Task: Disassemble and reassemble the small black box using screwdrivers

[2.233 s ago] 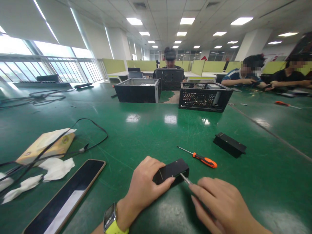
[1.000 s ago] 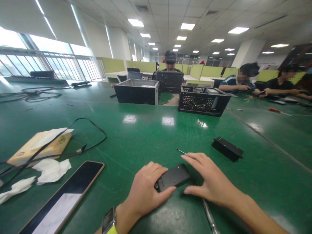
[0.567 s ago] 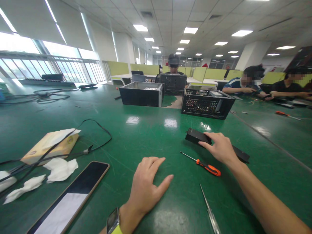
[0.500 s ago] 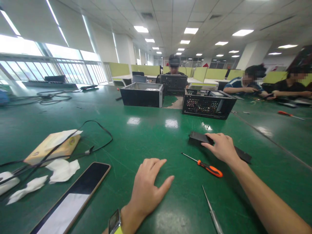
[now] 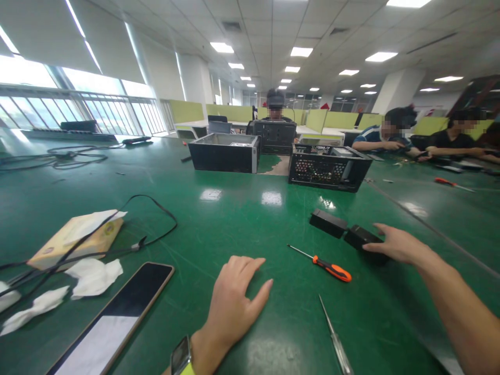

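Note:
My right hand (image 5: 406, 247) reaches over the right-hand of two black rectangular blocks (image 5: 365, 240), thumb on its near face and fingers round its far side. Another black block (image 5: 328, 223) lies just to the left, end toward it. An orange-and-black handled screwdriver (image 5: 331, 268) rests nearer to me, its shaft pointing left. Closer still is a second screwdriver (image 5: 336, 338) with a clear, slim handle. My left hand (image 5: 236, 299) hovers or rests over the green tabletop, empty, with thumb and fingers apart. I cannot make out the block's exact kind.
On the left are a phone (image 5: 117, 317), crumpled tissues (image 5: 96, 276), a tissue pack (image 5: 78, 237) and a black cable (image 5: 174, 216). Computer cases (image 5: 224, 156) (image 5: 330, 169) stand farther back. People sit across the table, and another screwdriver (image 5: 453, 183) lies far right.
My right hand has moved right, off the left black block and onto the right one. The left hand stays about where it was. The view has shifted slightly.

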`<state>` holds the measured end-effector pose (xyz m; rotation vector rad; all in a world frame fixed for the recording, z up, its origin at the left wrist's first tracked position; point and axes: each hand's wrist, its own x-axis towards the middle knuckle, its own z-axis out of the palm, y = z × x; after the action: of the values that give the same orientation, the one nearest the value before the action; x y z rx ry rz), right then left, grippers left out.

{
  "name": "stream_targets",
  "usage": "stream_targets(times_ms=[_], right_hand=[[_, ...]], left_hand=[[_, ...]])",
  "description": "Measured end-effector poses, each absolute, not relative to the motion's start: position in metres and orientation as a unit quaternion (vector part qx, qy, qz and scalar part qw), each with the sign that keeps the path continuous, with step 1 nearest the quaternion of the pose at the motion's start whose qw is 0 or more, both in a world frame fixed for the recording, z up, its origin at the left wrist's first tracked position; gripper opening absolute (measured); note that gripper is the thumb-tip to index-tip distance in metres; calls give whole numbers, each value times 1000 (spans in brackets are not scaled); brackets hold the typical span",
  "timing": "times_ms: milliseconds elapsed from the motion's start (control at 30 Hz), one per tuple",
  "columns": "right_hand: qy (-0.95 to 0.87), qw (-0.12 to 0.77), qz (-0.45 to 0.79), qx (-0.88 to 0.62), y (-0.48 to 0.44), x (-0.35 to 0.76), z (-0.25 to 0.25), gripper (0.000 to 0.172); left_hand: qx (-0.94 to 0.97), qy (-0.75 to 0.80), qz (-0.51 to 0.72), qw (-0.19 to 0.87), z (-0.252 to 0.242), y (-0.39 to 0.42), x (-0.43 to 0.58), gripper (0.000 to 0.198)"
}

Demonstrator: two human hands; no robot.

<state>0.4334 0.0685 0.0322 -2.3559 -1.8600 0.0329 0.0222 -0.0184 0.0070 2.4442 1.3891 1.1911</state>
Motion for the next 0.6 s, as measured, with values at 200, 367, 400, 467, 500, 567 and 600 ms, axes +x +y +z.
stream_targets(times_ms=[200,367,400,467,500,567,600], right_hand=[[-670,90,93,-731,53,430,69,51],[-807,106,141,-564,15,327,90,43],[-830,105,134,-532,8,303,88,42],[-859,101,131,-485,-3,263,79,40],[-868,100,134,-467,-6,250,74,41],[-878,97,161,-440,-7,240,67,45],[-877,96,181,-434,-5,243,65,48]], left_hand=[[811,444,373,70,5,-19,23,26],[820,426,369,101,0,-19,21,49],[823,424,363,105,-1,-19,21,58],[832,420,345,111,-1,-19,21,69],[836,421,332,114,-1,-19,21,67],[841,426,311,123,1,-19,21,52],[841,428,306,127,2,-19,21,45]])
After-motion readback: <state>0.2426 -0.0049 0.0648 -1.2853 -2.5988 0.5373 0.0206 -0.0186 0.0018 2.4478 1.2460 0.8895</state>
